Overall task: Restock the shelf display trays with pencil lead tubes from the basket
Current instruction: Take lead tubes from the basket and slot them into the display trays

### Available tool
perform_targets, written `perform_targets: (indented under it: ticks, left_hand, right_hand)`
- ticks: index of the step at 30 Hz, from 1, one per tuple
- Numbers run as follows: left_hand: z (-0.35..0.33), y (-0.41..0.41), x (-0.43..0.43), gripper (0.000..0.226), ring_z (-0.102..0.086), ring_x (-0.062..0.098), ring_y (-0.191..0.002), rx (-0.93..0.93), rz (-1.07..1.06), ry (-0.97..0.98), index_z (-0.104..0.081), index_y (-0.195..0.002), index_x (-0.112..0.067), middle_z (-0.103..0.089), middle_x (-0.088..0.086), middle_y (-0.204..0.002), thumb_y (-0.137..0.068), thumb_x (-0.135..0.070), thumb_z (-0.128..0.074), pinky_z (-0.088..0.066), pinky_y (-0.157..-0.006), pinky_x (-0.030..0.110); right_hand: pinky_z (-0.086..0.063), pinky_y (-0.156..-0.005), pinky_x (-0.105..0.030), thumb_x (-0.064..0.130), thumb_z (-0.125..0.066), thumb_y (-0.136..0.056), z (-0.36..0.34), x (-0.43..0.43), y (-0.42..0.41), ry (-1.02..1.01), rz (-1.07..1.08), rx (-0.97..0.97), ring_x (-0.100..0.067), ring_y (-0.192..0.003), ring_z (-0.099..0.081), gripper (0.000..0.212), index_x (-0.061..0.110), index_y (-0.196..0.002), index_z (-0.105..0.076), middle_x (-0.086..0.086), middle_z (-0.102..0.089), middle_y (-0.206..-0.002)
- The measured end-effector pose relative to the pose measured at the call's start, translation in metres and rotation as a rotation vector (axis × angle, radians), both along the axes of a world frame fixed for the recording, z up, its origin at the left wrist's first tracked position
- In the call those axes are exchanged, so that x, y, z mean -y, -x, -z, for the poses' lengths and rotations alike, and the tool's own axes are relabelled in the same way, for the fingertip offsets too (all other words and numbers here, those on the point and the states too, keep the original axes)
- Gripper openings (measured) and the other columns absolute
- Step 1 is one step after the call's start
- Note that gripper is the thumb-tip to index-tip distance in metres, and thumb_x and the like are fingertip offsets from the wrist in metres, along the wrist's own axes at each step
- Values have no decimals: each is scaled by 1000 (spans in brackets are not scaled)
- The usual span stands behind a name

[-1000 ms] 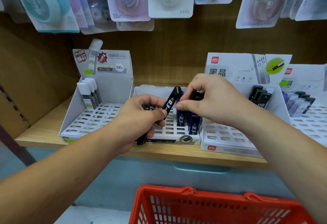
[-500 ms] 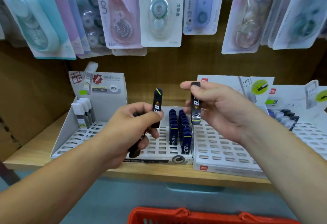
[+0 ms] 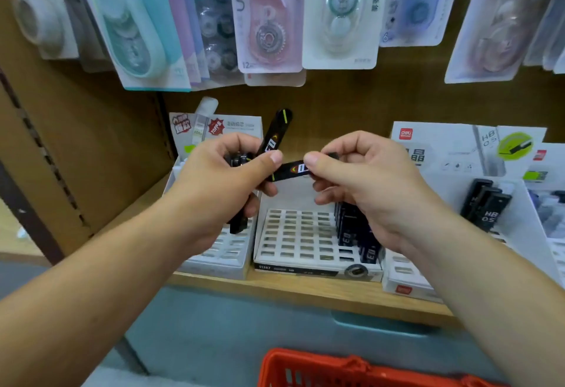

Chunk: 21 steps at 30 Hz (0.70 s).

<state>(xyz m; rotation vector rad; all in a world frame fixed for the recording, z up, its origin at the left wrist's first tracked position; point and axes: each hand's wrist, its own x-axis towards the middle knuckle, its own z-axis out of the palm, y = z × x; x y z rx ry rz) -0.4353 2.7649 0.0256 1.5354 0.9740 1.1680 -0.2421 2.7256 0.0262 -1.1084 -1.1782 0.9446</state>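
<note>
Stock item under handling: one black pencil lead tube (image 3: 290,171) lies roughly level between the two hands. The right hand (image 3: 360,179) pinches it near one end between thumb and forefinger, other fingers loosely curled beneath. Its free end sits at the left thumb tip; contact cannot be confirmed.

The left hand (image 3: 220,185) is closed round a bundle of tubes (image 3: 273,137). One tube stands tilted above the fist and another pokes out below it.

Directly below the hands is the white slotted tray (image 3: 293,234). The standing tubes (image 3: 351,234) fill its columns under the right hand, and the slots under the left hand are vacant.

Judged step: a single tube is being drawn off the held stock for placing. The next move calls for turning it upright and lowering it into a vacant slot beside the standing row, without knocking that row.

The tray rests on the wooden shelf (image 3: 275,285). The red basket (image 3: 321,368) sits low, nearer the person than the hands. Correction tape packs (image 3: 266,17) hang above.
</note>
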Motion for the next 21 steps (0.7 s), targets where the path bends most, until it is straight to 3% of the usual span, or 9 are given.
perform_targets:
  ticks: [4,7,10,14,19,21]
  left_hand:
    - [0,8,-8,16,-47,23,-51,42,-40,0,-70,-99,-9,-63,13,-67,-92,-21,-78,-43,-44,26]
    - [2,8,-11,11,-52,30,-62,42,0,-1,-73,-92,-13,-69,16,-70,-89,-21,-80,-44,-44,27]
    - [3,13,-16,8,-59,34,-73,51,22,21,-74,-85,-20,-74,18,-79,-91,-23,-80,-44,-45,26]
    - [6,22,-19,7,-70,22,-74,37,50,74,-73,-87,-17,-74,14,-85,-91,-18,-79,-43,-45,22]
    - [14,27,-21,15,-64,23,-67,15,30,95,-71,-101,-9,-75,16,-77,-92,-19,-78,-43,-46,24]
    - [16,27,-23,13,-59,30,-70,51,-3,81,-71,-100,-11,-73,13,-73,-93,-19,-77,-44,-47,26]
  right_hand:
    - [-61,-68,-31,18,-90,-78,-2,5,2,-33,17,467,-17,-73,-73,15,17,-84,-76,-4,-76,-78]
    - [-61,-73,-34,19,-92,-75,-5,3,8,-53,60,564,-14,-75,-73,17,21,-82,-77,3,-76,-78]
    - [-63,-67,-37,11,-89,-77,-3,-1,14,-20,-24,469,-26,-76,-73,24,22,-94,-76,-2,-76,-80]
    - [-63,-63,-35,6,-86,-80,3,-2,18,14,-18,386,-27,-76,-75,29,20,-104,-76,-4,-76,-83]
    - [-63,-69,-31,9,-86,-61,6,-10,20,24,40,-240,-28,-78,-77,38,5,-97,-76,-12,-77,-85]
    - [-64,-72,-34,6,-86,-61,5,-10,21,36,25,-205,-31,-81,-78,31,5,-91,-78,-14,-78,-86]
